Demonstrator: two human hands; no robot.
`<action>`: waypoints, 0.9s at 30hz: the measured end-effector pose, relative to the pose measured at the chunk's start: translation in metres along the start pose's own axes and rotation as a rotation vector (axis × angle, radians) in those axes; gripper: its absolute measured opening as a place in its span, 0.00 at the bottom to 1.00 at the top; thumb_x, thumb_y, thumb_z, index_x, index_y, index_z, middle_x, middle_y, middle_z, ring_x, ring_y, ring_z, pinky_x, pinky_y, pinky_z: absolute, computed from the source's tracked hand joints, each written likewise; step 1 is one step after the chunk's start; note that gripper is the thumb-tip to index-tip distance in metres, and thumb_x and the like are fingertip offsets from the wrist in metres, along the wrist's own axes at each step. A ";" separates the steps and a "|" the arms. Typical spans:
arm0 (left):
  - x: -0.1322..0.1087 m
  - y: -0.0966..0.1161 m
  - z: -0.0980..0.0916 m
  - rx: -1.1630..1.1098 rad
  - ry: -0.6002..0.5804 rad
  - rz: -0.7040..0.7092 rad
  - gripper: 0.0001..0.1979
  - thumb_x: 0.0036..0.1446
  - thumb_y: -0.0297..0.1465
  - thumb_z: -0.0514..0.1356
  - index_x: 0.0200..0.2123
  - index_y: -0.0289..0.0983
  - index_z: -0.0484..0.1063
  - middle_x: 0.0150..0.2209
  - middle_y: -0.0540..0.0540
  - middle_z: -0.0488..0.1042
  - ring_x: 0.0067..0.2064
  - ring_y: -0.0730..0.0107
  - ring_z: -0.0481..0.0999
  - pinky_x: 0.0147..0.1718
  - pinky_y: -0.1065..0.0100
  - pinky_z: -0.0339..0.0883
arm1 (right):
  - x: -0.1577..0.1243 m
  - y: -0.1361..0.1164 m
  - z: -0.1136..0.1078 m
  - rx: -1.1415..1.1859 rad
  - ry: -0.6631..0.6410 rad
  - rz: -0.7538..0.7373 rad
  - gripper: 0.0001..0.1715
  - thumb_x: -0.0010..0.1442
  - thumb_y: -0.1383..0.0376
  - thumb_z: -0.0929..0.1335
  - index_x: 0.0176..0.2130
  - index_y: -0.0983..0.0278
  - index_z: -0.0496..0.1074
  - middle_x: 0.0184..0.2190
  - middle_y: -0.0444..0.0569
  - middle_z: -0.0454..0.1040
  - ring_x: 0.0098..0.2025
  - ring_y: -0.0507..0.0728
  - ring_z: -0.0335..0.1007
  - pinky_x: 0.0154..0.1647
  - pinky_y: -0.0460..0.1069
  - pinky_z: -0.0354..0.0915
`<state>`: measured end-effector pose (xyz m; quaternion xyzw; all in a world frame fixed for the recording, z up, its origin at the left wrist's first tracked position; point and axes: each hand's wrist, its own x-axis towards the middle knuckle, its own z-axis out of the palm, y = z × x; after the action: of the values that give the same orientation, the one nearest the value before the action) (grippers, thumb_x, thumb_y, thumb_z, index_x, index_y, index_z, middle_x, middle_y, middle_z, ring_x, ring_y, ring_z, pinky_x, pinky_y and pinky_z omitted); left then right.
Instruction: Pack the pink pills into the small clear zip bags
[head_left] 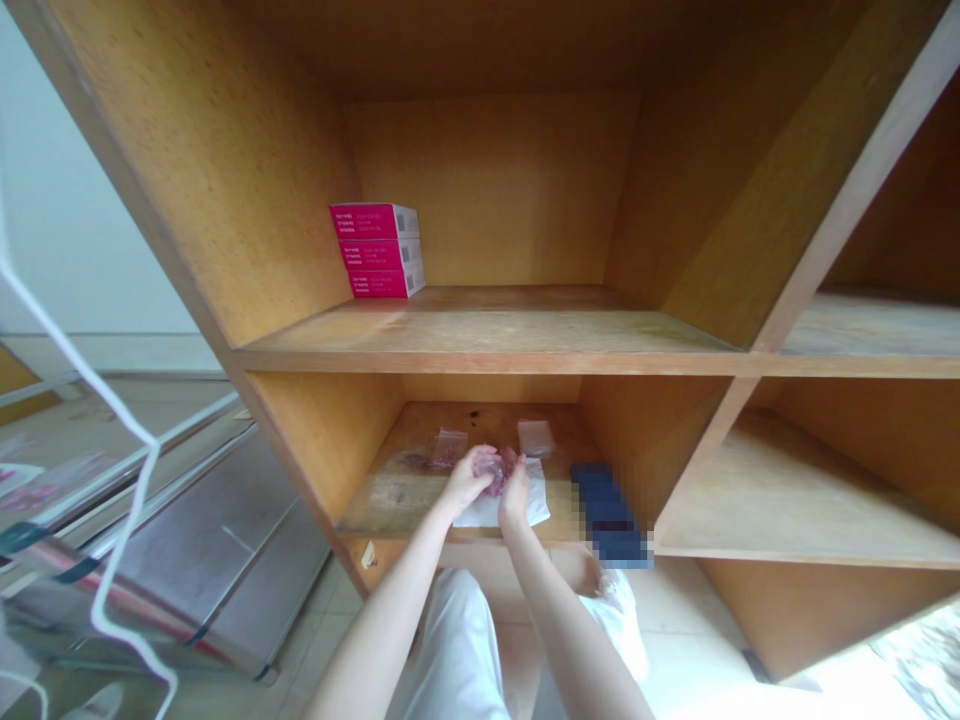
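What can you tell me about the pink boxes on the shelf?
It is a stack of three flat cardboard boxes, lying one on top of another. Their long sides are bright magenta with small white print, too small to read, and their ends are white with a grey patch. The stack stands on the upper wooden shelf, near the back, close to the left side wall. The boxes look neat and undamaged, and no hand touches them.

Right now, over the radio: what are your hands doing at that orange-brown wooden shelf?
Left hand and right hand on a crumpled pinkish plastic packet, grip unclear. White sheet beneath. Blurred dark-blue object to the right, apart from the hands.
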<state>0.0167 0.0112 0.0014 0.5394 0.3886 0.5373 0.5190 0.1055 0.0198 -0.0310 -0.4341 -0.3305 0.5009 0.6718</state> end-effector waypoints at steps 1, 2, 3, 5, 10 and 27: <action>0.000 -0.001 0.000 0.007 0.000 0.004 0.23 0.38 0.14 0.55 0.40 0.35 0.65 0.40 0.41 0.73 0.43 0.66 0.72 0.46 0.61 0.62 | -0.001 -0.002 0.000 0.003 0.003 0.000 0.32 0.58 0.51 0.51 0.47 0.66 0.68 0.48 0.55 0.69 0.46 0.56 0.68 0.42 0.48 0.63; 0.001 -0.002 0.000 0.015 0.003 0.007 0.23 0.37 0.13 0.55 0.40 0.35 0.65 0.40 0.41 0.73 0.43 0.66 0.72 0.46 0.61 0.62 | -0.002 -0.003 0.001 0.003 0.007 0.000 0.32 0.58 0.50 0.50 0.47 0.66 0.68 0.47 0.54 0.69 0.46 0.56 0.68 0.42 0.48 0.63; 0.001 -0.002 0.001 0.021 0.005 0.010 0.23 0.37 0.13 0.55 0.40 0.35 0.65 0.40 0.41 0.73 0.43 0.66 0.72 0.46 0.62 0.62 | -0.003 -0.004 0.001 -0.001 0.010 0.000 0.32 0.58 0.50 0.50 0.47 0.66 0.68 0.47 0.54 0.69 0.46 0.56 0.68 0.42 0.48 0.63; 0.000 -0.003 0.001 0.028 0.010 0.013 0.23 0.38 0.13 0.55 0.40 0.35 0.65 0.40 0.42 0.73 0.42 0.67 0.72 0.45 0.62 0.63 | -0.004 -0.007 0.002 -0.018 0.012 0.000 0.32 0.59 0.51 0.50 0.47 0.65 0.68 0.47 0.54 0.70 0.45 0.56 0.69 0.41 0.48 0.64; -0.002 0.001 0.000 -0.007 0.030 0.003 0.21 0.39 0.16 0.57 0.40 0.35 0.65 0.39 0.42 0.73 0.43 0.66 0.72 0.45 0.62 0.63 | -0.004 -0.007 0.002 -0.029 0.018 0.002 0.31 0.59 0.52 0.50 0.46 0.63 0.69 0.46 0.53 0.70 0.46 0.56 0.69 0.41 0.48 0.63; -0.035 0.003 -0.030 -0.553 0.170 -0.077 0.20 0.44 0.19 0.59 0.43 0.37 0.66 0.46 0.42 0.71 0.50 0.63 0.68 0.48 0.64 0.60 | -0.001 0.001 -0.002 -0.120 0.063 -0.116 0.28 0.58 0.56 0.51 0.44 0.67 0.69 0.45 0.53 0.71 0.49 0.55 0.65 0.48 0.50 0.58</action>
<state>-0.0177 -0.0194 -0.0059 0.3154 0.2896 0.6462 0.6318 0.1065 0.0188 -0.0328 -0.4690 -0.3633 0.4265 0.6828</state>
